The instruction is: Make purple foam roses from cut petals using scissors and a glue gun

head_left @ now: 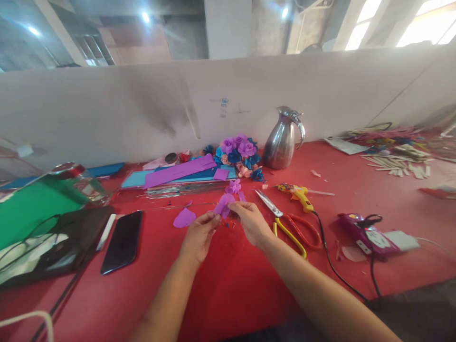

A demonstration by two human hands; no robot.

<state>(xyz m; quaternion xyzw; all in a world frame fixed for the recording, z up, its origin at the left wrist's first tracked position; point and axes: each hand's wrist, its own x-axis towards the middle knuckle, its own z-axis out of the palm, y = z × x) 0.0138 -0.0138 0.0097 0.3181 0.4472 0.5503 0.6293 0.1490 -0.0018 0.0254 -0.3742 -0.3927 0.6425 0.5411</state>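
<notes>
A head-worn camera looks forward and down, close over the hands [252, 224] and red table [228, 289]

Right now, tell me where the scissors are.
In the head view, the scissors lie on the red table, right of the right hand, with the yellow glue gun beyond.

Fingers [241, 209] pinching purple petal [223, 205], scissors [277, 213], yellow glue gun [303, 197]

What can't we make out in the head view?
All in the head view:
Purple petal: gripped parts, hidden by the left hand and right hand.
Wall writing: too small and blurred to read.
White cable: where it leads, cut off by picture edges.
Thin wires: too fine to count.
</notes>
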